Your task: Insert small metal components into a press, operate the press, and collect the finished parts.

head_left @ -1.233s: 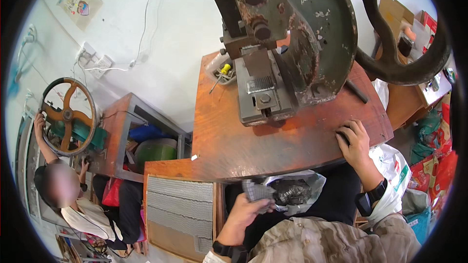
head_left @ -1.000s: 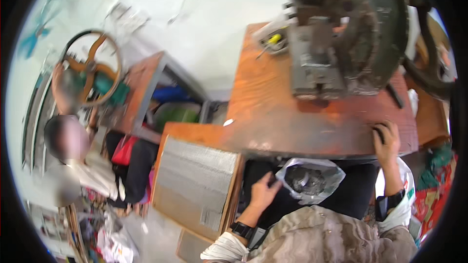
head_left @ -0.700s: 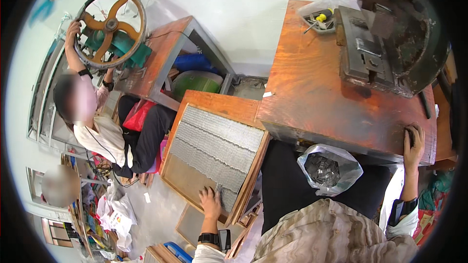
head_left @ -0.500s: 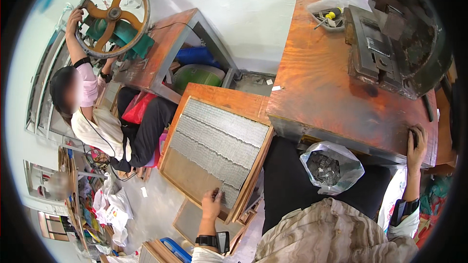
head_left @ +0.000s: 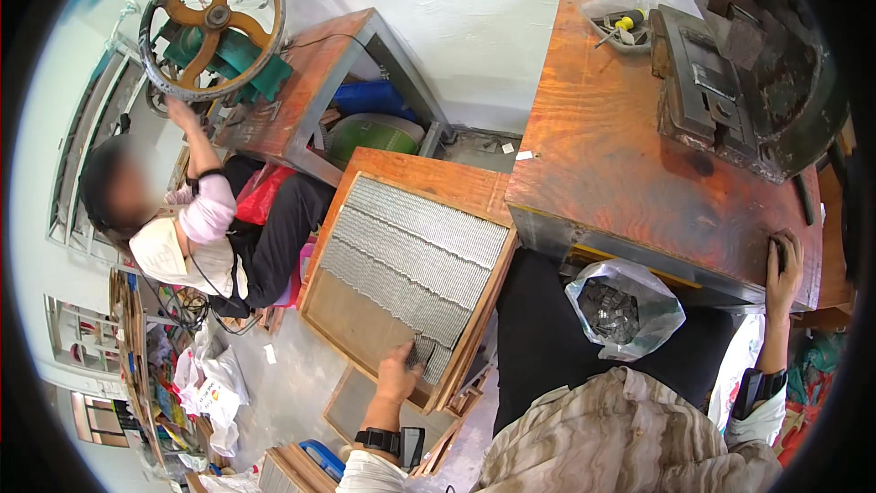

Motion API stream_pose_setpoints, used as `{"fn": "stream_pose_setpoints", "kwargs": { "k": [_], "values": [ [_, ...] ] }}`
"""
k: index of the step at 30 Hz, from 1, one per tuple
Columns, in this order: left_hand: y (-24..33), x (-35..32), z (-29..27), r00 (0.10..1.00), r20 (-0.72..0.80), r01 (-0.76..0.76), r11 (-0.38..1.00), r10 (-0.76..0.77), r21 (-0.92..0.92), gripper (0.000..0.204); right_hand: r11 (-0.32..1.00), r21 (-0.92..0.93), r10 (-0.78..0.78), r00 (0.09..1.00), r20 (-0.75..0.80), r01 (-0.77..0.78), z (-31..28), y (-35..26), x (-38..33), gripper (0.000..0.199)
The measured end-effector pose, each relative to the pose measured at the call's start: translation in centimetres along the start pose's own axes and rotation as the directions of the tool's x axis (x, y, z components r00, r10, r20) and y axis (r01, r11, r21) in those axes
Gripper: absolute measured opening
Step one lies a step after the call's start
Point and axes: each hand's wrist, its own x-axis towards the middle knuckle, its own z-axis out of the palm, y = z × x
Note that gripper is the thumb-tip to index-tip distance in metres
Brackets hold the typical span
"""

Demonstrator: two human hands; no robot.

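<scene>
Picking from wooden tray (head_left: 365,310): left hand (head_left: 399,374) pinches small metal pieces (head_left: 422,353) at lowest row, most rows full. Plastic bag (head_left: 630,310) of pieces on lap. Right hand (head_left: 783,267) flat on counter (head_left: 620,173) edge, holding nothing.

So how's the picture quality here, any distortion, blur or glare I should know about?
Head view: strong fisheye, so the orange workbench edges bow and black corners ring the frame; lighting is even daylight with soft shadows; the plastic bag shows mild sheen; the left hand on the wooden tray looks sharp; a co-worker's face is blurred.
</scene>
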Motion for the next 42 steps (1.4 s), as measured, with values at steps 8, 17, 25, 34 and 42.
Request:
{"fn": "stream_pose_setpoints", "kwargs": {
  "k": [8,17,25,34,42],
  "values": [
    [-0.7,0.4,0.4,0.979,-0.156,-0.096,0.971,0.132,0.218,0.054,1.000,-0.004,-0.015,1.000,-0.021,0.015,0.4,-0.9,0.4,0.010],
    [4.0,1.0,-4.1,0.975,-0.003,0.193,0.862,-0.221,-0.470,0.045,0.997,-0.037,0.065,0.996,-0.060,-0.067,-1.2,-1.6,0.6,0.012],
    [34.7,7.2,-7.1,0.872,0.035,-0.390,0.738,0.488,-0.551,0.038,1.000,-0.024,-0.003,0.995,-0.104,0.001,-1.8,-3.7,1.4,0.015],
    [54.7,11.7,-0.5,0.642,-0.138,-0.764,0.614,0.754,-0.200,0.036,1.000,0.010,-0.011,0.992,-0.122,0.012,-2.0,-2.9,1.5,0.017],
    [56.8,10.9,0.8,0.624,-0.070,-0.759,0.583,0.778,-0.289,0.039,1.000,-0.001,0.009,0.995,-0.102,-0.009,-2.3,-2.6,1.5,0.020]
  ]
}}
